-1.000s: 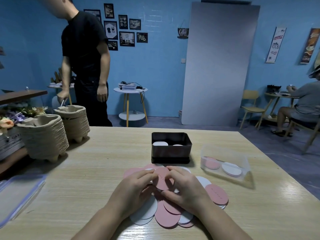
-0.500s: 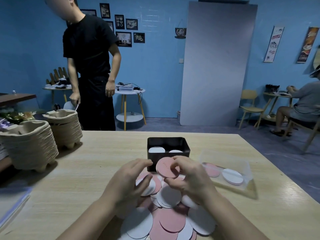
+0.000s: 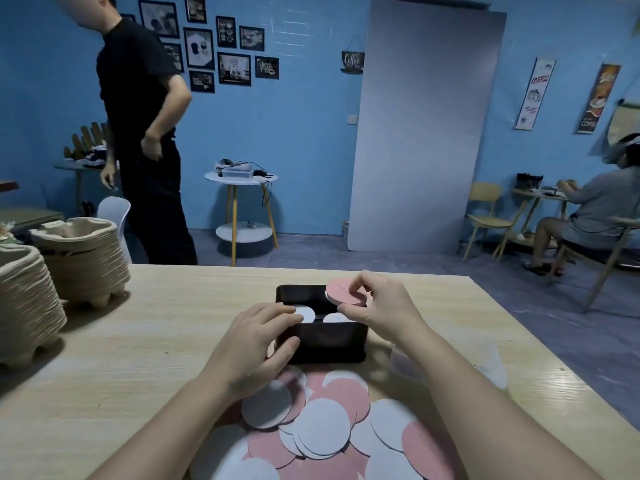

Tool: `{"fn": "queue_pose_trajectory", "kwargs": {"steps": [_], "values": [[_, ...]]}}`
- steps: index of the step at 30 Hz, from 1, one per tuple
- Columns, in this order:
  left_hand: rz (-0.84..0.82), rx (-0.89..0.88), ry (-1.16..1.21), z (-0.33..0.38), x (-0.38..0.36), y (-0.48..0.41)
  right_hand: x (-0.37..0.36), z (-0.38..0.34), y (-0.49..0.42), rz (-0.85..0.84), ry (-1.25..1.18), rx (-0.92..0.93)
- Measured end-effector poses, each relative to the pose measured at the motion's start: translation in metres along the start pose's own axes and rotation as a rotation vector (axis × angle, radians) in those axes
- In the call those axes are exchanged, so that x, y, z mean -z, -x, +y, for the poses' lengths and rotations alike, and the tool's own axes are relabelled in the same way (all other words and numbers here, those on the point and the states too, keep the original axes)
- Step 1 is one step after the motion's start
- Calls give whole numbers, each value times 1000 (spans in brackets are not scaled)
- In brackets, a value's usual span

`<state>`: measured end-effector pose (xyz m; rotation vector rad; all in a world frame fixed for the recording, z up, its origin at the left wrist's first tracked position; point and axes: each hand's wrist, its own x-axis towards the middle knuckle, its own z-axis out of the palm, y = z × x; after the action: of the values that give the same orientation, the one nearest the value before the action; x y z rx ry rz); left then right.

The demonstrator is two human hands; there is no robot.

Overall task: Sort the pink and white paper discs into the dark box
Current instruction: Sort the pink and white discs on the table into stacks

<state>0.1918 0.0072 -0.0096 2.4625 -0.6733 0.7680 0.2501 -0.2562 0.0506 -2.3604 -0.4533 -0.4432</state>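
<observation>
The dark box [image 3: 329, 344] stands in the middle of the wooden table, with white discs [image 3: 306, 313] lying inside. My right hand [image 3: 381, 306] holds a pink disc [image 3: 344, 292] pinched between thumb and fingers over the box's right rear part. My left hand [image 3: 258, 341] grips the box's left wall, thumb on the outside, fingertips over the rim. A loose pile of pink and white discs [image 3: 325, 427] lies on the table in front of the box, under my forearms.
Two stacks of moulded pulp trays [image 3: 79, 261] stand at the table's left. A clear plastic bag [image 3: 485, 368] lies right of the box, partly behind my right arm. A person in black [image 3: 145, 140] stands beyond the table's far left; another sits at far right.
My right hand has lifted the pink disc from the pile and carried it forward over the box. My left hand has moved from the pile onto the box's left wall.
</observation>
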Motion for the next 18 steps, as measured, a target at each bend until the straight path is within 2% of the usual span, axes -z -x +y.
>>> {"fn": "queue_pose_trajectory", "kwargs": {"steps": [6,18], "values": [[5,-6,37,-4,-7,9,-9,10,-2,-10,-45,-77],[5,10,57,-1,-6,10,-12,7,-3,-15,-57,-105]]}}
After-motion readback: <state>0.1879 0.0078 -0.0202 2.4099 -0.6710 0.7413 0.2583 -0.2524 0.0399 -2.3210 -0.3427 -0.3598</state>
